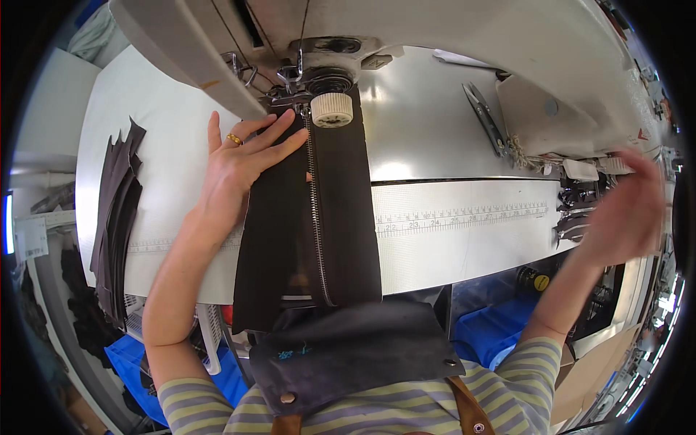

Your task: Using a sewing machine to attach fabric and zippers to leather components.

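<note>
Dark brown fabric with a long metal zipper lies lengthwise under the sewing machine's presser foot, beside a ribbed white knob. My left hand, with a gold ring, rests on the fabric left of the zipper, its fingers stretched toward the foot. My right hand is raised at the far right, near the machine's pillar and some small metal parts; its fingers are blurred by motion, so I cannot tell what, if anything, they hold.
The machine body arches overhead. Snips lie on the metal bed. A stack of dark cut pieces sits on the white table at left. Blue bins are below the table. A dark apron covers my front.
</note>
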A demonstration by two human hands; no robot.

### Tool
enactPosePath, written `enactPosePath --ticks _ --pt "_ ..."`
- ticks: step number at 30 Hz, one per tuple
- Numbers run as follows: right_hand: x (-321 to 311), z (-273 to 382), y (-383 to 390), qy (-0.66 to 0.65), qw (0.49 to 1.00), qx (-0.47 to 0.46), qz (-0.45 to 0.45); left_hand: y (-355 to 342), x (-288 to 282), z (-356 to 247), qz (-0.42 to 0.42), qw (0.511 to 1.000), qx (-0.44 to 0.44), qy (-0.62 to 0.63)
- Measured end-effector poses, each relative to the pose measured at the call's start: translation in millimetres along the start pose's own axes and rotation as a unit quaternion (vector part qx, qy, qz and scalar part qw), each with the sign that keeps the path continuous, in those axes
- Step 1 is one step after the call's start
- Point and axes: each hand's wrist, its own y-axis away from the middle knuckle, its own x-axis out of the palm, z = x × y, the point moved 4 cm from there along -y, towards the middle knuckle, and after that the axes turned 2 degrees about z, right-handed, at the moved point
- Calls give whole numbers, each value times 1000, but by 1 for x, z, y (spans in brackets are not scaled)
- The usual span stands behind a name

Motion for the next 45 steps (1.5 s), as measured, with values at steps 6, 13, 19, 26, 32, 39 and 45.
enactPosePath --ticks 6,13,19,26,32,39,45 --pt "236 30 0 -111 955 -5 276 0 -1 2 -4 1000 12 -8" --pt "263 33 5 -39 984 -111 132 1 -1 5 6 1000 26 5" --pt "249 25 5 -207 890 280 294 4 1 11 -9 999 34 9" --pt "262 25 7 -96 981 -22 165 3 3 9 -23 999 42 -10" --pt "271 35 15 21 969 -167 183 3 3 9 -17 999 41 -29" --pt "256 26 13 -107 977 34 181 5 -1 7 -35 998 49 -9" --pt "209 20 14 24 981 -40 188 4 1 7 -33 998 53 -1"
